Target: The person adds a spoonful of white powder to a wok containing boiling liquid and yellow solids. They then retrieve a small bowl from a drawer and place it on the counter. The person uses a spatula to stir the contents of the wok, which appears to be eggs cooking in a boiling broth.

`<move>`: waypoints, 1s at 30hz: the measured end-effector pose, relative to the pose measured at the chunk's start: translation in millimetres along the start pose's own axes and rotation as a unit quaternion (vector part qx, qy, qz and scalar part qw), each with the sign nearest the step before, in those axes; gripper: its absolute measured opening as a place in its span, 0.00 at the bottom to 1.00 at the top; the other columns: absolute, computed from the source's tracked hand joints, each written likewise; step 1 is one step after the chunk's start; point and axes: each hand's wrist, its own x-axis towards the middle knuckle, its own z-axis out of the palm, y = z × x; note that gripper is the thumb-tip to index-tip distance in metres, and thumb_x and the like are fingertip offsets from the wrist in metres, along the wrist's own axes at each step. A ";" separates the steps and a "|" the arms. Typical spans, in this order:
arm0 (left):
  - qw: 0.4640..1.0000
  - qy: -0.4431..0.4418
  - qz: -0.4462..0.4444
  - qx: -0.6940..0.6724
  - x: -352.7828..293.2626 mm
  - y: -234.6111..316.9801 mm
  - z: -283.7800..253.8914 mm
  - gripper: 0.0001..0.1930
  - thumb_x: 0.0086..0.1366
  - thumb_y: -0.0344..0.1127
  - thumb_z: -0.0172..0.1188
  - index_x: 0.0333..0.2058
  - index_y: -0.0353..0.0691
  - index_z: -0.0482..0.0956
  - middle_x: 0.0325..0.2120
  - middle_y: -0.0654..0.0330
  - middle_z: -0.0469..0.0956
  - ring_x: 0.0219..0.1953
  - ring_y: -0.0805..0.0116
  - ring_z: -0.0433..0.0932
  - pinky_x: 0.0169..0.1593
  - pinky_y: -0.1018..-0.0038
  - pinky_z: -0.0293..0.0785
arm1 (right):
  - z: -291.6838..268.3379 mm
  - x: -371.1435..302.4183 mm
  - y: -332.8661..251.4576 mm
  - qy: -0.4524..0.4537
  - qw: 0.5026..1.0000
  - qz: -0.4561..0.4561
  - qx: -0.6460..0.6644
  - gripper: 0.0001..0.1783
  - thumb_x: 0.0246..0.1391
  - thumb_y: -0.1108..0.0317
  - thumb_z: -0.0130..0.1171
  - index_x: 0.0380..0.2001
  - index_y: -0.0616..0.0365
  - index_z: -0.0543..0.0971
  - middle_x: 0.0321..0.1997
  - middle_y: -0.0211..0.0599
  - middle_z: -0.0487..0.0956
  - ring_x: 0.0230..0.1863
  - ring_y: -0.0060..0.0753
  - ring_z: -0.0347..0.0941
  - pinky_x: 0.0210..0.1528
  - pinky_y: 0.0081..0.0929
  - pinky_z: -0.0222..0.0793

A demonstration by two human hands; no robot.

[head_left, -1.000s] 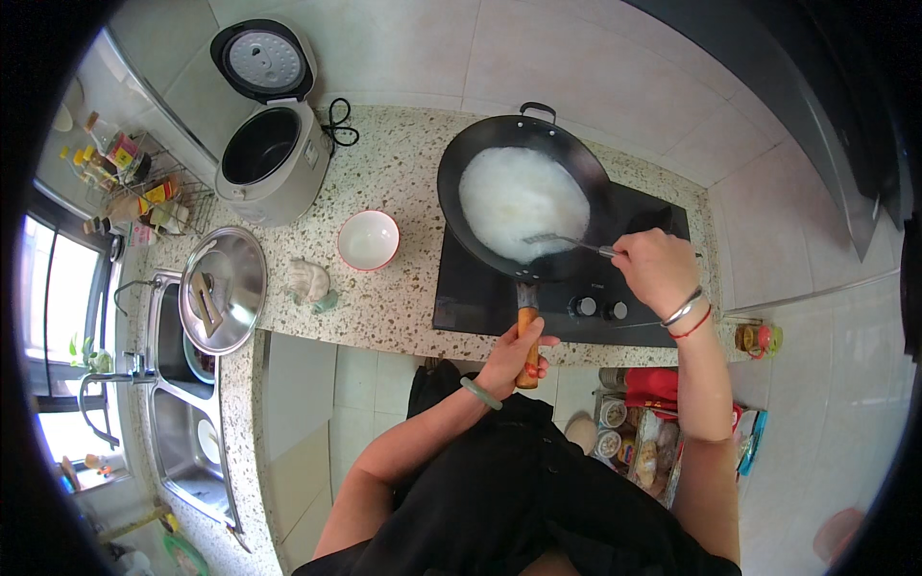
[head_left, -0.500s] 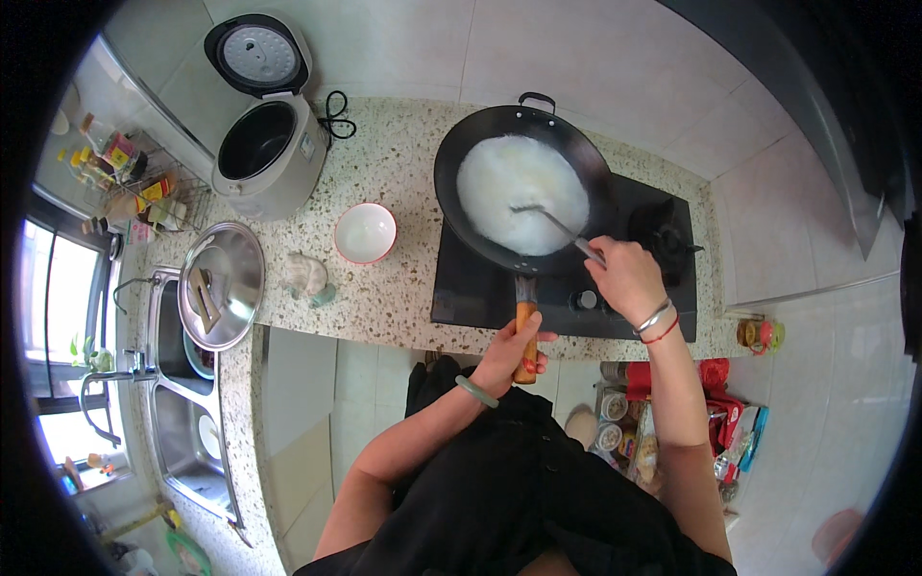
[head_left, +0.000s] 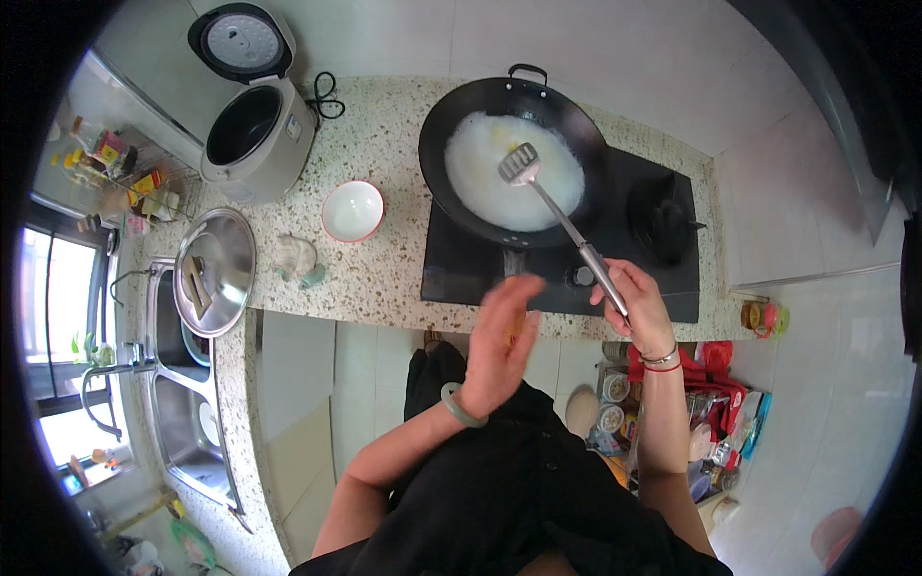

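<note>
A dark wok (head_left: 434,158) holding a white, cloudy liquid (head_left: 480,182) stands on the black stove (head_left: 461,259). My right hand (head_left: 641,305) is wrapped round the handle of a metal slotted turner (head_left: 557,209). The turner's slotted head is raised over the liquid and appears clear of it. My left hand (head_left: 497,350), slightly blurred, hovers over the wok's wooden handle with its fingers apart, hiding most of that handle. It does not grip the handle.
Left of the stove are a white bowl with a red rim (head_left: 352,211) and an open rice cooker (head_left: 252,134). A steel lid (head_left: 230,274) lies by the double sink (head_left: 182,422). A second burner (head_left: 663,221) is at the right. Packed goods (head_left: 672,422) stand below the counter.
My left hand has let go of the wok's handle and opened above it. My right hand has lifted the turner from the liquid and turned it so its slotted head shows.
</note>
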 end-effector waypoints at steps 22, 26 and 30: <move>0.890 0.046 -0.310 -0.332 -25.3 -5.0 107.5 0.14 0.72 0.34 0.54 0.52 0.36 0.70 0.32 0.63 0.76 0.33 0.78 0.75 0.34 0.79 0.72 | 34.4 -34.5 74.0 0.130 0.980 -0.146 -0.044 0.22 0.71 0.58 0.40 0.56 0.62 0.74 0.37 0.32 0.79 0.34 0.16 0.72 0.36 0.15 0.67; 0.925 0.066 -0.272 -0.256 -27.1 -24.9 113.0 0.15 0.71 0.35 0.54 0.52 0.33 0.70 0.33 0.51 0.81 0.34 0.65 0.83 0.35 0.71 0.77 | 17.5 -18.7 90.4 0.240 0.949 -0.169 -0.111 0.18 0.69 0.60 0.48 0.47 0.62 0.80 0.23 0.27 0.77 0.23 0.12 0.68 0.24 0.12 0.62; 0.913 0.033 -0.306 -0.268 -33.4 -15.9 111.9 0.18 0.71 0.34 0.53 0.56 0.35 0.66 0.35 0.48 0.81 0.37 0.58 0.83 0.41 0.67 0.77 | -33.5 31.5 126.0 0.219 0.915 -0.172 -0.292 0.14 0.65 0.61 0.55 0.39 0.63 0.82 0.22 0.20 0.72 0.23 0.11 0.64 0.23 0.14 0.58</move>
